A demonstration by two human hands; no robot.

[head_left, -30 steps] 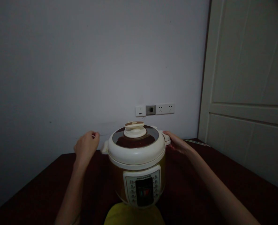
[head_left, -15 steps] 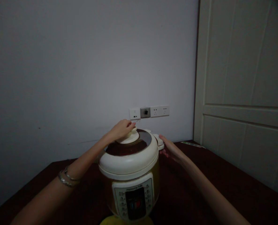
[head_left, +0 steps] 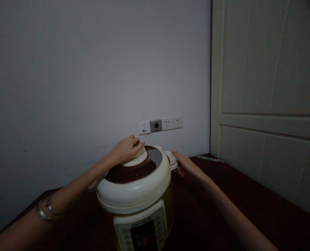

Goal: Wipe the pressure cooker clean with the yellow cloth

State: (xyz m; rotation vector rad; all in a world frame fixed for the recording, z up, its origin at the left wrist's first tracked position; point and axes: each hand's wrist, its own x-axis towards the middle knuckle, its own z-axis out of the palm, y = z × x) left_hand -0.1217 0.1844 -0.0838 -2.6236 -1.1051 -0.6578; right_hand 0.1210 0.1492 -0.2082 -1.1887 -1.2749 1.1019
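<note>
A cream and brown electric pressure cooker (head_left: pixel 136 195) stands on a dark red table (head_left: pixel 222 195), its control panel facing me. My left hand (head_left: pixel 126 150) rests on top, fingers closed around the lid's cream knob (head_left: pixel 136 158); bracelets circle that wrist. My right hand (head_left: pixel 184 165) holds the side handle (head_left: pixel 171 158) at the cooker's right, fingers curled under it and partly hidden.
A pale wall (head_left: pixel 92 69) stands close behind the table, with a row of sockets and a switch (head_left: pixel 160 124). A cream door (head_left: pixel 270 104) fills the right. A thin light strip (head_left: pixel 209 159) lies on the table by the door frame.
My left hand went from open air left of the cooker onto the lid knob and closed round it. The view swung right, so the cooker now sits lower left.
</note>
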